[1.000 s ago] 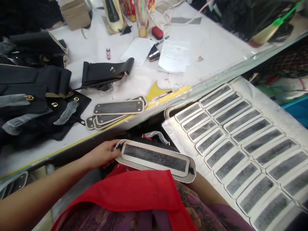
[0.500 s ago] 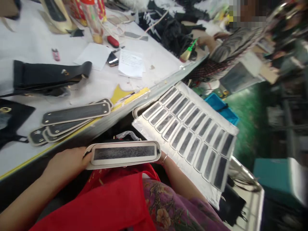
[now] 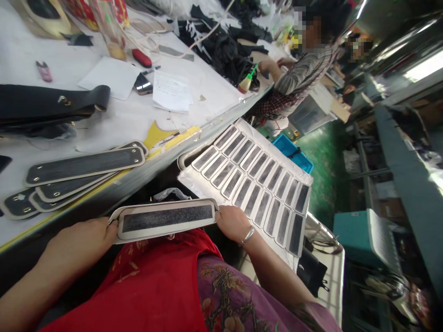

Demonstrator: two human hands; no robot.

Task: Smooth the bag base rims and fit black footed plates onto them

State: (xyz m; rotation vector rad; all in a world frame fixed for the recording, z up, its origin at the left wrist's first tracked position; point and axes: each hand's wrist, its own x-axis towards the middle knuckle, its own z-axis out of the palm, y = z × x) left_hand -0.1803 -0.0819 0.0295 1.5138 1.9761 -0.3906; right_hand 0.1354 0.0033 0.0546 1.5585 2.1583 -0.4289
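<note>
A long, round-ended cream panel (image 3: pixel 116 233) with a black strip (image 3: pixel 166 218) along its middle is held across my lap. My left hand (image 3: pixel 85 242) is closed around its left end, fingertips partly hidden. My right hand (image 3: pixel 233 223) grips the opposite end with bent fingers. Just beyond my right hand, a white board (image 3: pixel 214 193) carries rows of smaller cream-edged pieces with dark strips (image 3: pixel 259 166). On the table edge to the left lie several stacked dark panels (image 3: pixel 86 167) with pale rims and metal studs.
The white table (image 3: pixel 214 99) holds a black leather piece (image 3: pixel 44 103), papers (image 3: pixel 171 90), a phone (image 3: pixel 143 85), a red object (image 3: pixel 141 58) and a glue bottle (image 3: pixel 245 84). A co-worker (image 3: pixel 301 76) is at the far side. A blue crate (image 3: pixel 294 154) sits on the green floor.
The camera view has turned right, so the table and board sit further left. My right hand, earlier mostly behind the panel, now shows at its right end.
</note>
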